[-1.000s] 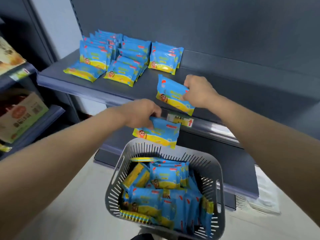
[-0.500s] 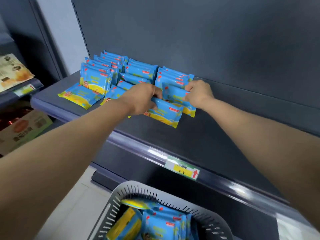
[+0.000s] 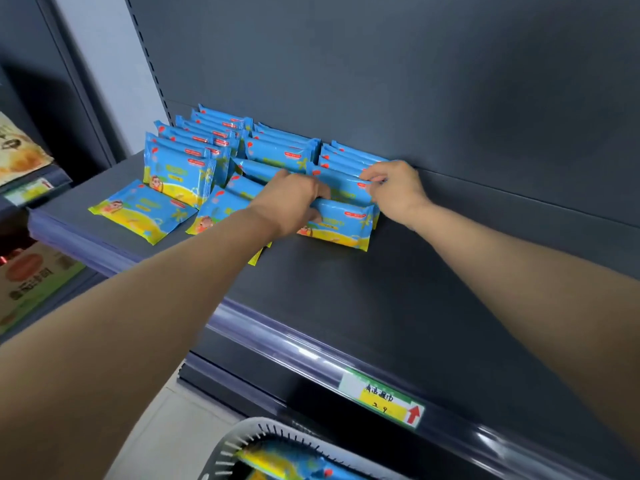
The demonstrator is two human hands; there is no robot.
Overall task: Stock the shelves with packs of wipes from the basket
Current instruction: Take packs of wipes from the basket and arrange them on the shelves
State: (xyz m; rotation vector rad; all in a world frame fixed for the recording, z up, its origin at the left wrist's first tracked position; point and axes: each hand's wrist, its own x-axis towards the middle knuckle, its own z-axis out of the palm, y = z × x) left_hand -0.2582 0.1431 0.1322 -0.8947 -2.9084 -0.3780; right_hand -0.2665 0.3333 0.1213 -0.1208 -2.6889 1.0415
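Blue and yellow wipes packs stand in rows (image 3: 211, 140) at the back left of a dark grey shelf (image 3: 398, 289). My left hand (image 3: 291, 199) grips one pack (image 3: 341, 225) by its left end, its lower edge down on the shelf in front of the right-hand row. My right hand (image 3: 394, 188) pinches the top right corner of another pack (image 3: 341, 185) standing just behind it. Two packs (image 3: 143, 211) lie flat in front of the rows. The grey basket (image 3: 239, 445) with more packs shows at the bottom edge.
A price label (image 3: 381, 398) with a red arrow sits on the shelf's front rail. Other goods (image 3: 27, 275) fill the neighbouring shelves at far left. The shelf's back panel (image 3: 381, 71) rises behind the rows. Bare shelf surface extends to the right of the packs.
The view has moved closer to the shelf. Both hands have pushed their packs further back against the right-hand row, and the left hand's pack has come down onto the shelf.
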